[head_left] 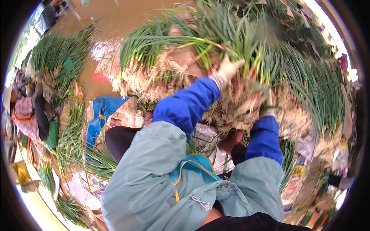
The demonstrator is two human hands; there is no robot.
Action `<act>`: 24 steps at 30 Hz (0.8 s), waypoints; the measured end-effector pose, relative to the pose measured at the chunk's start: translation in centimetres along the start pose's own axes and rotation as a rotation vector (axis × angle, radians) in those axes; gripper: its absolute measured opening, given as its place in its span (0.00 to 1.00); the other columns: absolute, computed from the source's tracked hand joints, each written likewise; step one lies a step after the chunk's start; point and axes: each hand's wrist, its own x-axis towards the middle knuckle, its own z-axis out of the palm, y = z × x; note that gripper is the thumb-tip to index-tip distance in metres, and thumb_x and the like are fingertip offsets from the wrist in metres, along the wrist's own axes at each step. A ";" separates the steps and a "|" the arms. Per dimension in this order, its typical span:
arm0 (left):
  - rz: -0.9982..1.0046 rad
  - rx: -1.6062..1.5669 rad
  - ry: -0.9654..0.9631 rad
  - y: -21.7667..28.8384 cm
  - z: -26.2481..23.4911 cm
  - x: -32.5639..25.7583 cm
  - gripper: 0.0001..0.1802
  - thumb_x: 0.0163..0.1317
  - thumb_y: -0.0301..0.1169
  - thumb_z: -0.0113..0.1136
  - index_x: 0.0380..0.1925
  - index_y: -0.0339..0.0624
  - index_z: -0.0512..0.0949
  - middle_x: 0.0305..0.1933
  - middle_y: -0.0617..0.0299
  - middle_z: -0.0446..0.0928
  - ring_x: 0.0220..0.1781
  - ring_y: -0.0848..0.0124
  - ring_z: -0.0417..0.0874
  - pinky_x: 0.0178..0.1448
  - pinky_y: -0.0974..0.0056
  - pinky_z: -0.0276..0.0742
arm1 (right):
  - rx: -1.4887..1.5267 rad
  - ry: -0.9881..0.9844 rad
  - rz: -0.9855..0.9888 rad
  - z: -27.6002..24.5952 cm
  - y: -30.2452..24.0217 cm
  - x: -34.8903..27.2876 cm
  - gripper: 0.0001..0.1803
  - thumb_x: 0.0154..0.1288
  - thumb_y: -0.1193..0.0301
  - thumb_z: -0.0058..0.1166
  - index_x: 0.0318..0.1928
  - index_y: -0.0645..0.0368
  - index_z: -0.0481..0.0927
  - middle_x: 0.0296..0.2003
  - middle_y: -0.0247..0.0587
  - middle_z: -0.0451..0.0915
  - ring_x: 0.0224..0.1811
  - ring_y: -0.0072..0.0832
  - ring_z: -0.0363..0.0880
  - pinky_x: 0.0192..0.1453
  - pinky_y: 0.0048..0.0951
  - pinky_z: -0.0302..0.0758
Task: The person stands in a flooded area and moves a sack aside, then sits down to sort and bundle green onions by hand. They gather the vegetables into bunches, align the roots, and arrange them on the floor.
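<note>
A large heap of green onions (246,42) lies in front of me, long green leaves pointing away and pale, tangled roots (154,79) toward me. My left hand (227,72), in a cream glove under a blue sleeve, reaches into the middle of the heap. Its fingers are closed round green onions where stems meet leaves. Lower and to the right, my right hand (268,111), also gloved, is in among the hanging roots. Loose green leaves cross over it, and its fingers are hidden, so their grip does not show.
Another pile of green onions (58,52) stands at the far left, near a seated person in a checked garment (26,115). A blue sheet (102,115) and printed sacks lie left of my knee. Brown wet ground (111,19) shows beyond. More green onions (327,92) extend along the right.
</note>
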 end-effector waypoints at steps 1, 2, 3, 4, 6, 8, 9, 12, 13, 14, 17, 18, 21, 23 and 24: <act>-0.018 -0.023 -0.045 1.1 -0.2 0.6 0.41 0.54 0.41 0.69 0.63 0.39 0.58 0.59 0.49 0.71 0.65 0.53 0.66 0.64 0.44 0.65 | -0.012 0.007 0.017 -0.9 0.3 0.4 0.20 0.67 0.60 0.50 0.51 0.61 0.78 0.48 0.47 0.78 0.44 0.30 0.80 0.49 0.30 0.76; 0.024 0.009 -0.106 2.4 -0.7 1.1 0.38 0.56 0.42 0.67 0.61 0.40 0.60 0.57 0.47 0.72 0.61 0.54 0.70 0.58 0.42 0.70 | -0.034 0.009 0.036 -1.9 0.4 0.8 0.21 0.67 0.59 0.49 0.51 0.61 0.78 0.48 0.48 0.78 0.44 0.31 0.80 0.49 0.31 0.76; 0.023 0.063 -0.080 3.3 -1.2 1.0 0.34 0.58 0.41 0.65 0.59 0.41 0.61 0.53 0.47 0.73 0.58 0.55 0.73 0.52 0.46 0.75 | -0.065 0.008 0.059 -2.9 0.4 1.2 0.22 0.67 0.58 0.49 0.51 0.62 0.78 0.49 0.49 0.78 0.44 0.32 0.80 0.50 0.31 0.76; -0.246 -0.075 -0.179 4.3 -2.1 0.7 0.29 0.61 0.39 0.62 0.56 0.38 0.62 0.47 0.49 0.76 0.48 0.60 0.78 0.46 0.57 0.78 | -0.098 0.005 0.091 -3.8 0.2 1.7 0.22 0.67 0.58 0.49 0.51 0.62 0.78 0.49 0.50 0.78 0.45 0.33 0.80 0.50 0.32 0.75; -0.057 0.243 -0.189 4.7 -4.3 -1.6 0.24 0.64 0.39 0.59 0.51 0.37 0.63 0.40 0.55 0.76 0.37 0.68 0.79 0.40 0.65 0.78 | -0.198 0.008 0.167 -5.5 -0.2 2.3 0.24 0.67 0.56 0.49 0.51 0.63 0.78 0.50 0.52 0.77 0.45 0.34 0.80 0.52 0.33 0.75; -0.052 0.577 -0.277 3.3 -7.1 -5.2 0.41 0.61 0.46 0.59 0.67 0.36 0.54 0.66 0.44 0.62 0.68 0.58 0.63 0.69 0.54 0.60 | -0.438 0.044 0.269 -7.0 -0.9 1.8 0.25 0.67 0.54 0.49 0.51 0.64 0.78 0.51 0.54 0.77 0.46 0.36 0.80 0.53 0.35 0.74; -0.025 0.730 -0.328 2.2 -9.0 -7.5 0.46 0.60 0.48 0.59 0.71 0.43 0.47 0.70 0.45 0.57 0.73 0.55 0.55 0.75 0.56 0.49 | -0.674 0.086 0.326 -7.6 -1.6 1.0 0.26 0.67 0.54 0.49 0.51 0.65 0.78 0.52 0.55 0.77 0.46 0.37 0.80 0.53 0.35 0.74; -0.001 0.495 -0.378 -0.2 -13.4 -10.9 0.36 0.62 0.41 0.59 0.67 0.41 0.59 0.68 0.50 0.63 0.68 0.58 0.64 0.71 0.59 0.58 | -1.232 0.513 0.140 -6.4 -4.6 -2.5 0.22 0.66 0.53 0.48 0.46 0.57 0.81 0.44 0.47 0.80 0.49 0.33 0.78 0.54 0.36 0.73; 0.010 0.482 -0.341 -0.7 -14.5 -11.4 0.32 0.62 0.38 0.60 0.64 0.39 0.64 0.65 0.52 0.66 0.65 0.62 0.69 0.68 0.61 0.62 | -1.306 0.718 -0.015 -4.9 -5.9 -3.6 0.20 0.69 0.55 0.47 0.49 0.56 0.79 0.42 0.43 0.80 0.47 0.32 0.78 0.51 0.37 0.75; 0.051 0.421 -0.320 -0.9 -15.2 -11.4 0.27 0.62 0.35 0.60 0.61 0.38 0.68 0.62 0.55 0.70 0.61 0.66 0.72 0.66 0.64 0.65 | -1.252 0.727 -0.295 -3.1 -7.7 -4.2 0.19 0.69 0.57 0.47 0.50 0.56 0.78 0.42 0.43 0.80 0.47 0.31 0.77 0.51 0.36 0.75; 0.072 0.313 -0.231 -0.2 -16.0 -10.8 0.21 0.64 0.30 0.59 0.56 0.37 0.73 0.54 0.60 0.77 0.56 0.73 0.74 0.62 0.70 0.67 | -1.133 0.548 -1.144 6.6 -11.1 -1.7 0.12 0.64 0.65 0.51 0.46 0.55 0.79 0.38 0.43 0.79 0.42 0.32 0.78 0.48 0.33 0.76; 0.073 0.259 -0.272 0.2 -16.0 -10.9 0.21 0.64 0.31 0.58 0.56 0.37 0.73 0.53 0.61 0.77 0.54 0.75 0.75 0.59 0.70 0.69 | -1.230 0.420 -0.976 10.7 -11.4 0.2 0.12 0.61 0.66 0.53 0.44 0.54 0.80 0.40 0.42 0.79 0.46 0.33 0.77 0.51 0.35 0.74; -0.112 0.138 -0.290 1.7 -15.6 -11.8 0.20 0.67 0.37 0.55 0.57 0.44 0.73 0.47 0.65 0.78 0.41 0.79 0.77 0.44 0.73 0.72 | -1.233 0.446 -1.178 18.2 -9.8 5.3 0.10 0.55 0.66 0.54 0.39 0.51 0.81 0.49 0.38 0.76 0.60 0.34 0.67 0.59 0.40 0.65; -0.095 0.104 -0.320 2.5 -15.6 -12.7 0.20 0.67 0.38 0.54 0.57 0.45 0.73 0.46 0.65 0.78 0.40 0.78 0.78 0.44 0.73 0.73 | -1.375 0.582 -1.130 19.8 -9.2 7.6 0.12 0.55 0.64 0.51 0.39 0.49 0.81 0.53 0.35 0.73 0.65 0.34 0.60 0.61 0.40 0.60; -0.111 0.068 -0.309 2.8 -15.6 -12.8 0.20 0.67 0.39 0.54 0.57 0.45 0.73 0.46 0.64 0.78 0.38 0.77 0.79 0.43 0.72 0.74 | -1.367 0.563 -1.097 19.6 -8.8 7.6 0.11 0.55 0.64 0.48 0.37 0.48 0.81 0.50 0.33 0.74 0.62 0.33 0.63 0.59 0.39 0.61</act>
